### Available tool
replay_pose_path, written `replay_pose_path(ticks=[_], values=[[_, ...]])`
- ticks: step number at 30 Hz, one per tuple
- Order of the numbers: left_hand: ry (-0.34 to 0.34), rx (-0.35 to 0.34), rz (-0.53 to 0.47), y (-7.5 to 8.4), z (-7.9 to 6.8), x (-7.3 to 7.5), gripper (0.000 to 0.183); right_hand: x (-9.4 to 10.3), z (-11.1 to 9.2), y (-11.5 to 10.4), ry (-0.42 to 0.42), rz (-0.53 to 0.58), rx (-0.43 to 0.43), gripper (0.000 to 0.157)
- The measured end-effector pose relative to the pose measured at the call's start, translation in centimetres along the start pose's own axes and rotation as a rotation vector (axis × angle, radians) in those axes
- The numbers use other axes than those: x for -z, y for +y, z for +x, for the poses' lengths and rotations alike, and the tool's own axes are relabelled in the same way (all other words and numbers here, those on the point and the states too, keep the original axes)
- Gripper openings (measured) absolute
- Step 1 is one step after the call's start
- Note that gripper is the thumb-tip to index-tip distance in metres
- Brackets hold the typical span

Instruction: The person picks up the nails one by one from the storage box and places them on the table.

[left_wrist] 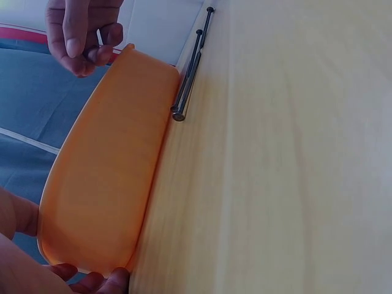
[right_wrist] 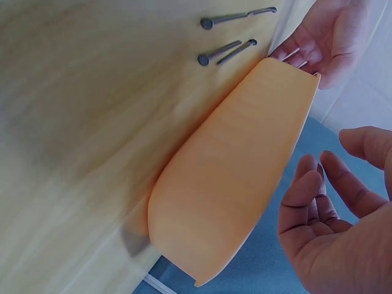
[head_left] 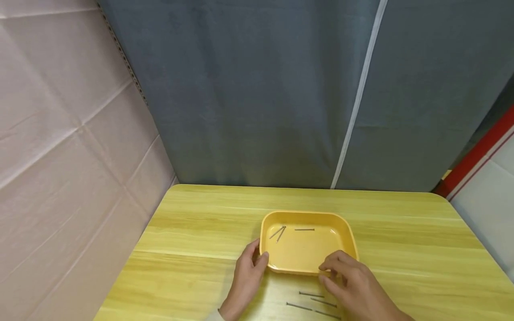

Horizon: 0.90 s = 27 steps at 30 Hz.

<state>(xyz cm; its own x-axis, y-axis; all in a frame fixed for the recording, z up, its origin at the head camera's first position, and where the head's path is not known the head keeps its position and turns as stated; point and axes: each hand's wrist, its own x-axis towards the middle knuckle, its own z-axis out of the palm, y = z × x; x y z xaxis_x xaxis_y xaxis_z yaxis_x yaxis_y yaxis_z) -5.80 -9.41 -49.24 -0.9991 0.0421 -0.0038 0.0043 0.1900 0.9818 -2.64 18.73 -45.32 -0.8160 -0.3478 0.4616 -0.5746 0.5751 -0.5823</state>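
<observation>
A shallow yellow plastic tray (head_left: 301, 254) stands on the table, with three nails inside: two crossed nails (head_left: 281, 232) at its left end and a single nail (head_left: 304, 229) near the back wall. My left hand (head_left: 246, 274) grips the tray's left end, thumb at the rim and fingers around the outside. Over the near right rim hovers my right hand (head_left: 353, 281), its fingers loosely bent. In the right wrist view, the right thumb and fingers (right_wrist: 349, 184) are apart with nothing between them. Several nails (head_left: 299, 306) lie on the table just in front of the tray.
The wood-grain table (head_left: 192, 249) reaches back to a grey-blue curtain (head_left: 257, 98). A pale cloth wall (head_left: 72, 169) borders the left side. At the right stand a red strip (head_left: 478, 156) and a white panel (head_left: 490, 209).
</observation>
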Motion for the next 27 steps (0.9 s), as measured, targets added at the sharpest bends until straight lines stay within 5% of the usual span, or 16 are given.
replay_pose_path(ticks=[10, 21, 27], values=[[-0.008, -0.01, -0.019, -0.1, 0.0, 0.0, 0.055, -0.1, 1.8, 0.7, 0.078, -0.017, 0.046, 0.025], [-0.006, -0.012, -0.008, -0.1, 0.0, 0.0, 0.054, -0.3, 4.1, 0.6, 0.046, -0.015, 0.004, 0.023], [0.003, -0.011, 0.006, -0.2, 0.0, 0.0, 0.054, -0.4, 5.2, 0.4, 0.057, -0.017, 0.06, 0.024]])
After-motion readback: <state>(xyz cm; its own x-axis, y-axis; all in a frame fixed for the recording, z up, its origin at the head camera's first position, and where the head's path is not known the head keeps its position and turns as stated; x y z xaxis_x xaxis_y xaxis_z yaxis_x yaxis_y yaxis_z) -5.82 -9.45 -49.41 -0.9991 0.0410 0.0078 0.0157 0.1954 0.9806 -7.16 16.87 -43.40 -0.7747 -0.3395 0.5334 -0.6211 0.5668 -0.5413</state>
